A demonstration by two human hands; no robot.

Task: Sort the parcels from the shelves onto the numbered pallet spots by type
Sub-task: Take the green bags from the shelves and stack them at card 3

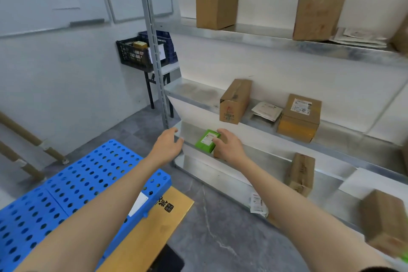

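Both arms reach fwd to the rack's low shelf (267, 158). Green parcel (204, 142) sits near that shelf's L end, tilted, white label up, approx centre of view. R hand (230, 147) is at the parcel's 3 o'clock, fingers curled over its top-R corner and touching it; can't tell if the grip is closed. L hand (168, 147) is at its 9 o'clock, apart from it, fingers loosely curled by the shelf edge, holding nothing. A brown parcel (217, 154) is mostly hidden behind the R hand. Blue pallet (66, 183) lies at 8 o'clock on the floor, w/ a flat gold box (152, 229) along its near side. One shelf up, at 2 o'clock: brown carton (235, 101), white mailer (267, 110), taped box (300, 117).
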